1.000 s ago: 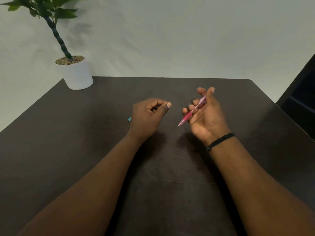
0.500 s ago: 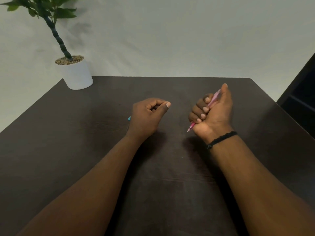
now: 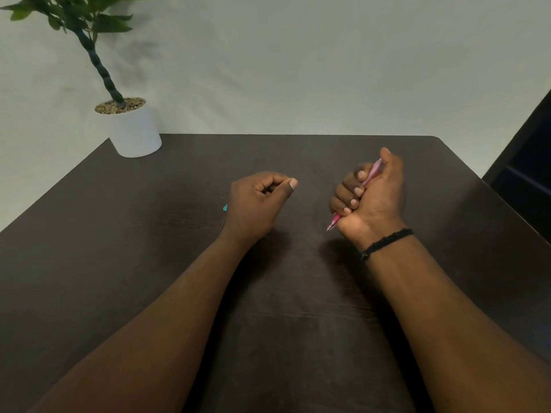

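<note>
The right hand (image 3: 372, 198) is wrapped in a fist around a pink pen (image 3: 372, 175), held above the right half of the tabletop (image 3: 179, 189), closer to the far edge than the near one. The pen's point juts out below the little finger toward the near edge, and its top end shows beside the thumb.

The pen looks light, stiff and smooth-barrelled, so it is likely to slide or roll in a loose grip. The best place to hold it is low on the barrel, close to the point, pinched between thumb and the first two fingers. A fist grip like this one gives little control of the tip.

The left hand (image 3: 256, 204) lies curled near the tabletop's middle, thumb over the forefinger. A teal sliver (image 3: 225, 207) peeks out at its outer edge, and I cannot tell whether the hand holds it. A white plant pot (image 3: 134, 132) stands at the far left corner.
</note>
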